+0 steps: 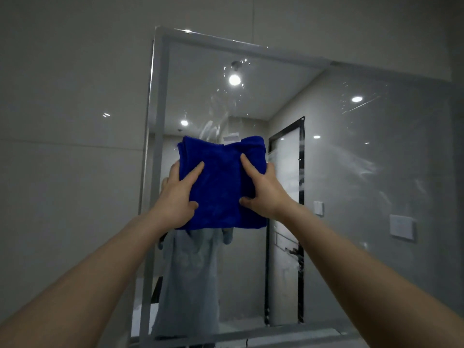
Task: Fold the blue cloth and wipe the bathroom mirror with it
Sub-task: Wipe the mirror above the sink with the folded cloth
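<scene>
A blue cloth, folded into a thick rectangle with a white tag at its top edge, is held up in front of the bathroom mirror. My left hand grips its left side, thumb on the front and fingers behind. My right hand grips its right side the same way. Whether the cloth touches the glass I cannot tell. The mirror shows water streaks and droplets above the cloth and to the right.
Grey tiled wall runs left of the mirror's frosted edge. The mirror reflects a person in a grey shirt, ceiling lights, a dark-framed door and wall switches. A ledge runs along the mirror's bottom.
</scene>
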`<state>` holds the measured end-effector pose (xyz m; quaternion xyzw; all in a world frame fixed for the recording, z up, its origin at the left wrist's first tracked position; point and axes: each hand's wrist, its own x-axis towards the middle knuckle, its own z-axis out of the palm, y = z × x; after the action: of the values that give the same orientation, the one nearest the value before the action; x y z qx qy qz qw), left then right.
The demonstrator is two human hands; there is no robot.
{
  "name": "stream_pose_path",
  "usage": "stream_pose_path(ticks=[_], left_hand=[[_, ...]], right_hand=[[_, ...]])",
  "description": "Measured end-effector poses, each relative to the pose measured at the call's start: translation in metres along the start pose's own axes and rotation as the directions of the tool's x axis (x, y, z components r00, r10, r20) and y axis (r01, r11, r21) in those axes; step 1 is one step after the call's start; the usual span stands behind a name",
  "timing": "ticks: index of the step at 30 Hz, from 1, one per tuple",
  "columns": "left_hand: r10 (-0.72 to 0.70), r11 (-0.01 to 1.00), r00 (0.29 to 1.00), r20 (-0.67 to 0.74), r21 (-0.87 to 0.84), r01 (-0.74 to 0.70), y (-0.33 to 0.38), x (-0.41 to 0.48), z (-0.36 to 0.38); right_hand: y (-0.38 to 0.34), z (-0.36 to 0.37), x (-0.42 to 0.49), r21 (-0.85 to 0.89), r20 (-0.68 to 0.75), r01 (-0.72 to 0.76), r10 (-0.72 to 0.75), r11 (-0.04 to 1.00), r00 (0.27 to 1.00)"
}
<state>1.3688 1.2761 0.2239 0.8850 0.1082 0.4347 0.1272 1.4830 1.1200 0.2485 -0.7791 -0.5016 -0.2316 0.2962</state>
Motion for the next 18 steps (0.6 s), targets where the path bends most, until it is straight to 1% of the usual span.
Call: stream_pose_path(ticks=[3,6,9,12,14,16,17,18], left_hand=[[0.009,0.999,0.998,-0.066,0.042,-0.006,-0.005,0.021,0.006],[-0.045,0.99,0.997,-0.059,0.127,0.053,-0.01,0.033,0.02],[-0.113,0.98,0.992,-0.046,0.159,0.119,-0.022,0.034,0.04],[-0.117,0.983,0.989,-0.087,0.131,0.128,-0.029,0.034,0.055],[-0.119,0.977,0.988,-0.098,0.164,0.134,-0.029,0.037,0.054],[-0.152,0.955,0.984,-0.098,0.24,0.171,-0.026,0.036,0.052],[-0.159,0.932,0.98,-0.116,0.311,0.188,-0.025,0.036,0.05],[-0.154,0.885,0.978,-0.139,0.421,0.199,-0.023,0.036,0.049]], right_hand=[[0.004,0.002,0.024,-0.093,-0.031,0.005,-0.008,0.996,1.0],[0.012,0.016,0.042,-0.155,0.005,-0.045,0.046,0.987,0.999],[0.022,0.041,0.053,-0.152,0.051,-0.119,0.128,0.981,0.99],[0.033,0.057,0.061,-0.118,0.024,-0.12,0.124,0.986,0.992],[0.036,0.057,0.063,-0.108,0.021,-0.111,0.114,0.988,0.993],[0.034,0.056,0.062,-0.15,0.009,-0.139,0.142,0.979,0.99],[0.033,0.056,0.061,-0.199,-0.024,-0.159,0.158,0.967,0.987],[0.032,0.055,0.061,-0.274,-0.069,-0.178,0.165,0.945,0.984]])
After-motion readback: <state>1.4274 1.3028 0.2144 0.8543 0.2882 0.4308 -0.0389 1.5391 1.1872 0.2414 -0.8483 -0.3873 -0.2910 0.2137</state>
